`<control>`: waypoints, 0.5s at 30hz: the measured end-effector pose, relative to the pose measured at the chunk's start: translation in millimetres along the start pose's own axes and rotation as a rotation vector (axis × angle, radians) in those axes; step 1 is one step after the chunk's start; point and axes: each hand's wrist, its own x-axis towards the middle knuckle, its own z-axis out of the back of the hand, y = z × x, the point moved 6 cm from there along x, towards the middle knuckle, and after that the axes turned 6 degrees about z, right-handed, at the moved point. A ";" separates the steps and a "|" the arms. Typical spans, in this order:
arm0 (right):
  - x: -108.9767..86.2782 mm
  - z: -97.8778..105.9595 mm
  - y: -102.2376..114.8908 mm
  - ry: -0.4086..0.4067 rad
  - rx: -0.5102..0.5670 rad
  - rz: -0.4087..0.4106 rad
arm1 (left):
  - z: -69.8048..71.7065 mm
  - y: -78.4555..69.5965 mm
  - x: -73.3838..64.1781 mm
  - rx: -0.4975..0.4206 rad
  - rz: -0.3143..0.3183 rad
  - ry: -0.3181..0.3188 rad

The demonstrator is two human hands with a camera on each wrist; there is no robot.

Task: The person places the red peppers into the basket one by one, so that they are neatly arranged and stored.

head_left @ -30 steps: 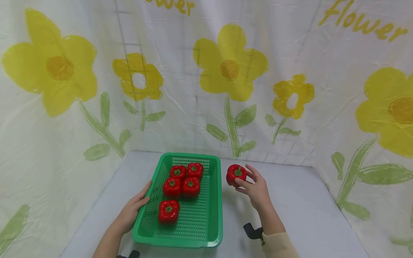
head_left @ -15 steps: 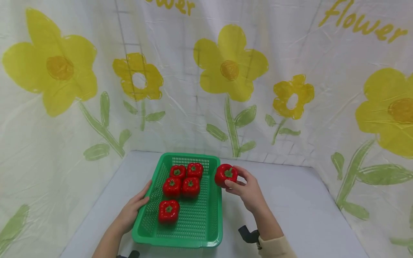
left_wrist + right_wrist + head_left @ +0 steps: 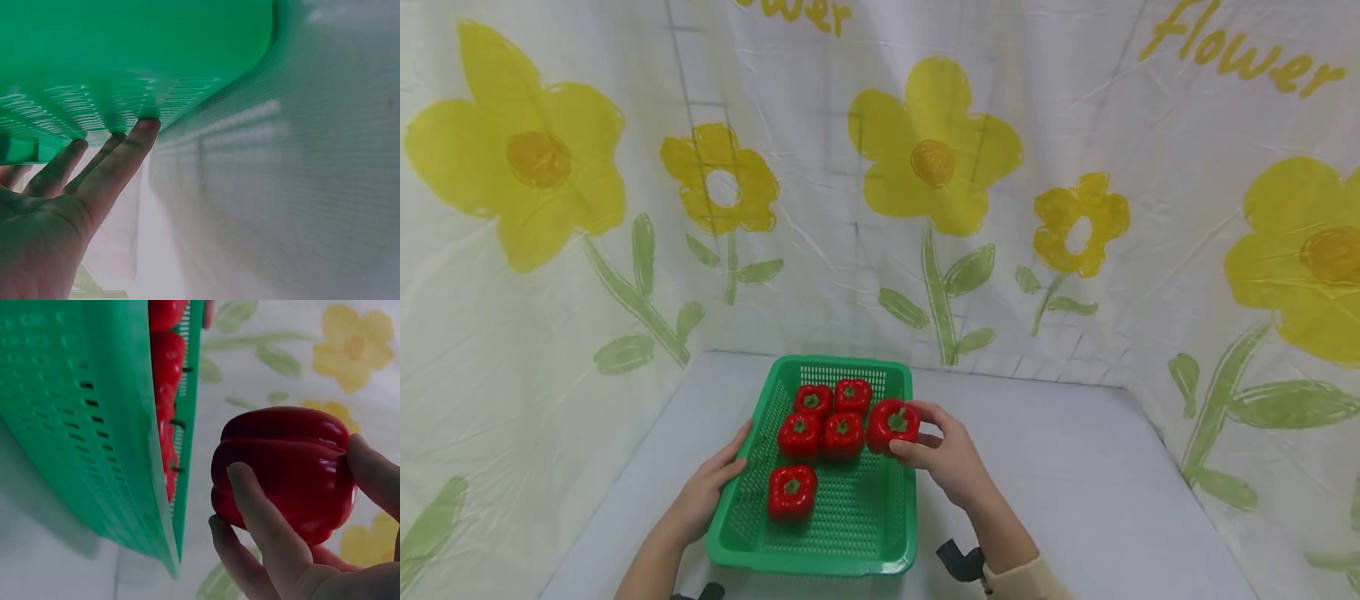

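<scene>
My right hand [image 3: 951, 458] holds a red bell pepper [image 3: 891, 423] with a green stem between thumb and fingers, above the right rim of the green basket [image 3: 872, 554]. The right wrist view shows that pepper [image 3: 284, 469] at its smooth lobed side, with fingertips spread around it. Inside the basket sit several more red bell peppers [image 3: 793, 492], most grouped toward the far end and one nearer the front. Against the basket's left side rests my left hand [image 3: 707, 492]. Its fingers [image 3: 119, 172] are extended, tips touching the slotted outer wall in the left wrist view.
The basket stands on a pale table [image 3: 1045, 467], which extends to its right. Behind and at both sides hangs a white curtain [image 3: 820, 275] printed with yellow flowers. Dark wrist mounts [image 3: 961, 561] show near the forearms.
My right hand has carried the bell pepper leftward, from beside the basket to over its right rim. My left hand, the basket and the peppers in it stay where they were.
</scene>
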 end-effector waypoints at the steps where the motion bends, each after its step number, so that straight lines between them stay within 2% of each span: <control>1: -0.5 -2.9 -1.0 0.014 -0.006 -0.002 | 0.1 0.2 0.0 0.002 0.002 0.002; 8: -3.6 -20.1 -9.1 0.066 -0.111 -0.010 | 2.5 2.1 1.9 -0.017 0.008 -0.011; 15: -2.7 -35.6 -19.1 0.102 -0.176 -0.010 | 0.9 2.5 1.9 -0.015 0.002 0.009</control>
